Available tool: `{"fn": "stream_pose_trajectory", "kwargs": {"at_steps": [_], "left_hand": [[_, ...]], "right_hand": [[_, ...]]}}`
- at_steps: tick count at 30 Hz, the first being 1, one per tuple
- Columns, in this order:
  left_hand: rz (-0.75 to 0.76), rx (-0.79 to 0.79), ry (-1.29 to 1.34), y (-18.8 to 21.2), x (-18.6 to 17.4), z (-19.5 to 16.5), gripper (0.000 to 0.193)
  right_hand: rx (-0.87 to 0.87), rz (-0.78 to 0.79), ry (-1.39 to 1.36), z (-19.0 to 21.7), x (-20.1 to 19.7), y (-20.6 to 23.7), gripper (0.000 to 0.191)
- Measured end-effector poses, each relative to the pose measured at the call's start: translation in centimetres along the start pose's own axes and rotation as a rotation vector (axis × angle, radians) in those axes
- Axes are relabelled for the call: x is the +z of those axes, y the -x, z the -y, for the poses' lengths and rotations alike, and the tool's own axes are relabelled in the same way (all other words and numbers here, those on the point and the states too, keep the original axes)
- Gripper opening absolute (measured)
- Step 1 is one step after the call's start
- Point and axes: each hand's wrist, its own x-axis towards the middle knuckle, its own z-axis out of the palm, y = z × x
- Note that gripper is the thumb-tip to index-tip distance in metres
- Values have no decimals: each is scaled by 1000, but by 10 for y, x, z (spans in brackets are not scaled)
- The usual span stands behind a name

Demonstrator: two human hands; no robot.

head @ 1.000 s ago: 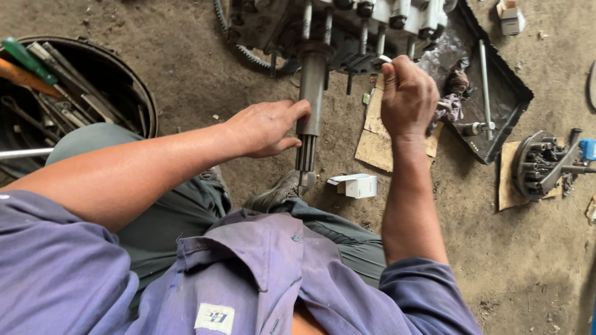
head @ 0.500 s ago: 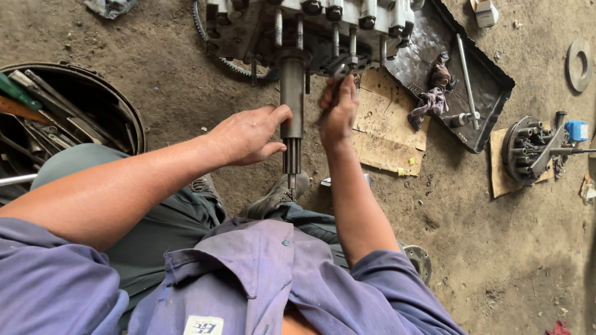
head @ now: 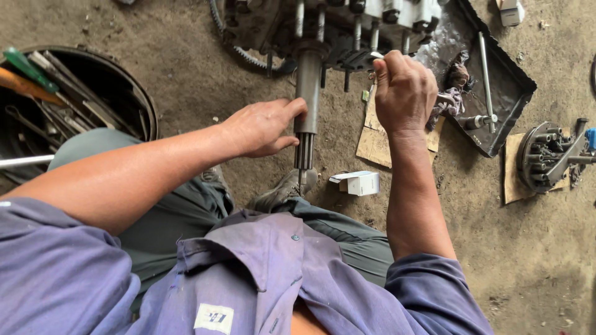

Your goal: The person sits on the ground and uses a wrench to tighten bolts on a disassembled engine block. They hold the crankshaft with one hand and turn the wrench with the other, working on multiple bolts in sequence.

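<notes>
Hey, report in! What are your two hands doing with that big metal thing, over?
Left hand gripping the splined steel shaft. Right hand fisted at the gear assembly; what it pinches is hidden. Nothing blocking either hand. Over.

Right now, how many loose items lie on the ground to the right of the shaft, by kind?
Cardboard pieces: 2
Small white box: 1
Black metal tray: 1
Round metal part with studs: 1
Total: 5
</notes>
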Motion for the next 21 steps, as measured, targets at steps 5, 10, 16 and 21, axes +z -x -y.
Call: {"fn": "stream_pose_trajectory", "kwargs": {"at_steps": [5, 10, 16, 21], "left_hand": [[-7, 6, 4, -1, -1, -1, 54], [8, -3, 0, -1, -1, -4, 52], [-10, -17, -3, -3, 1, -4, 49], [-48, 30, 8, 0, 5, 0, 54]], "right_hand": [[196, 6, -92, -3, 23, 9, 43], [596, -117, -1239, 29, 52, 13, 40], [872, -297, -2230, 79, 83, 22, 44], [744, -249, -1574, 44, 87, 45, 35]]}}
